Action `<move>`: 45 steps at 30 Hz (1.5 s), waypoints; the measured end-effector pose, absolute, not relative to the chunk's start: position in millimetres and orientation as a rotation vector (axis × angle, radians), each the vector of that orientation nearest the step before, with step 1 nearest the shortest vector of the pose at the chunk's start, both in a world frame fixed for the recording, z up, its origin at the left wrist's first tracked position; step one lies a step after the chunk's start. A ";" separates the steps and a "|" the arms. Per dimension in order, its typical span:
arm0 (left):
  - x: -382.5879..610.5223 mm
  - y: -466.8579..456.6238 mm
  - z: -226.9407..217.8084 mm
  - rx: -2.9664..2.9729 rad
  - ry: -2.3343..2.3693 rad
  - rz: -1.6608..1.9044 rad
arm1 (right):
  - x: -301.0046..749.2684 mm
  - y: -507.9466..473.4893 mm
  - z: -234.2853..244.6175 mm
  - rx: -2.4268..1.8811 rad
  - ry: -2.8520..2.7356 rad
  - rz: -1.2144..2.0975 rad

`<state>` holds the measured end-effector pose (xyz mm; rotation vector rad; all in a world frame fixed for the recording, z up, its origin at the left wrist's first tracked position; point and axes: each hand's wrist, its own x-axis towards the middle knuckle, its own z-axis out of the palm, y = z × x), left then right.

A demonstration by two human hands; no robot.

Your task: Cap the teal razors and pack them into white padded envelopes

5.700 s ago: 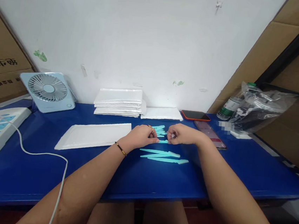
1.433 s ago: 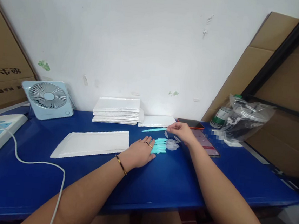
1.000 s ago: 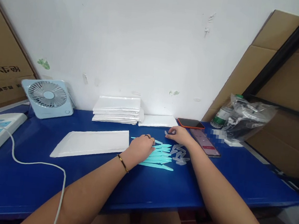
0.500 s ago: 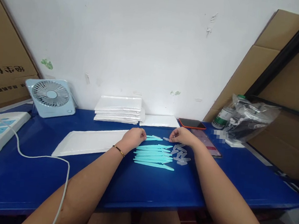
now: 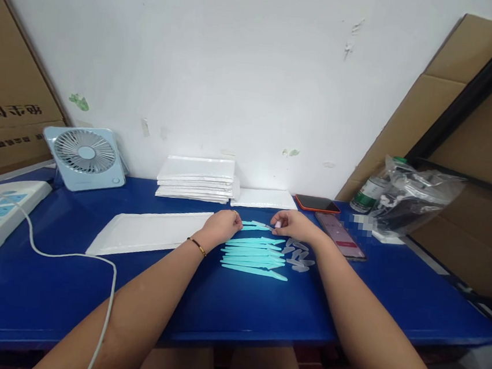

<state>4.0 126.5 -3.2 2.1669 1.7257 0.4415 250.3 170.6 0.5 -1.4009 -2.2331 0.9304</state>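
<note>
My left hand (image 5: 223, 225) is closed on the handle end of a turquoise eyebrow razor (image 5: 251, 225). At the razor's other end, my right hand (image 5: 291, 226) pinches a small clear plastic cap (image 5: 267, 226), which meets or overlaps the blade end. Whether the cap is fully around the blade is too small to tell. Below the hands, several more turquoise eyebrow razors (image 5: 251, 260) lie side by side on the blue table, blade ends to the right. A loose pile of clear caps (image 5: 299, 256) lies just right of them, under my right wrist.
A white padded envelope (image 5: 149, 233) lies left of the razors. Behind stand a stack of envelopes (image 5: 195, 178) and another envelope (image 5: 264, 198). Two phones (image 5: 317, 204), a bottle (image 5: 369, 194) and a plastic bag (image 5: 419, 195) are right; a fan (image 5: 86, 157), power strip (image 5: 3, 213) and cable (image 5: 110, 293) left.
My right hand has moved slightly left with the clear cap, closing the gap to the razor's blade end. My left hand keeps its hold on the razor.
</note>
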 end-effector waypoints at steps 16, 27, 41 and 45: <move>2.5 127.5 -4.3 2.188 1.673 0.501 | 246.1 166.3 5.6 -1.352 -2.126 1.164; 10.3 118.7 7.1 2.353 1.741 0.530 | 250.5 164.8 12.1 -1.277 -2.211 0.941; 7.8 120.7 -3.2 2.125 1.500 0.491 | 281.9 171.7 13.3 -1.787 -2.208 0.680; 3.3 125.6 -4.1 1.982 1.454 0.680 | 268.8 170.0 13.7 -1.415 -1.827 0.989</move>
